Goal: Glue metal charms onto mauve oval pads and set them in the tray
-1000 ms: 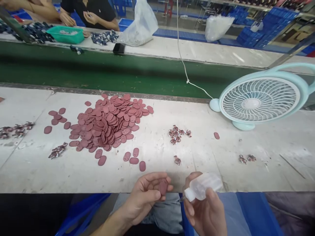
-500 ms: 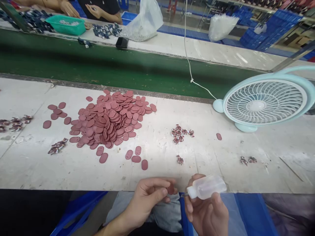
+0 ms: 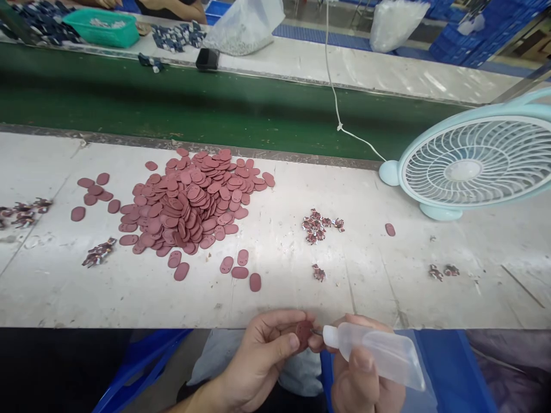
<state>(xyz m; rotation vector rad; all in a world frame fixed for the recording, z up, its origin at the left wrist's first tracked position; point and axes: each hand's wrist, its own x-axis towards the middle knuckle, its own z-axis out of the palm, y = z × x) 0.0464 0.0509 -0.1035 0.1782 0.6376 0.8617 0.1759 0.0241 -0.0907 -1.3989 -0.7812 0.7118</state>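
Note:
Between thumb and fingers, my left hand [image 3: 267,350] pinches a reddish-brown oval disc [image 3: 304,334] just past the table's front edge. My right hand [image 3: 365,378] is closed around a translucent squeeze bottle [image 3: 381,350] with a white cap and a thin dark nozzle. The bottle lies nearly level, and its tip meets or nearly meets the disc's face; exact contact is too small to tell. A large heap of similar oval discs [image 3: 185,206] lies on the table to the left. Small brown-and-white figures [image 3: 316,225] form a cluster beyond my hands, with a single figure [image 3: 318,272] nearer.
A light-blue fan [image 3: 462,170] stands on the table [image 3: 279,229] at the right, its white cord [image 3: 336,103] running upward. Behind lies a green strip [image 3: 258,115]. Across it are a teal basket [image 3: 129,35], a plastic bag [image 3: 245,34] and another person's arm [image 3: 181,8].
My right hand has brought the bottle's nozzle up to the disc, and the bottle's base now points down to the right. The disc's face has turned more into view. The camera has shifted slightly.

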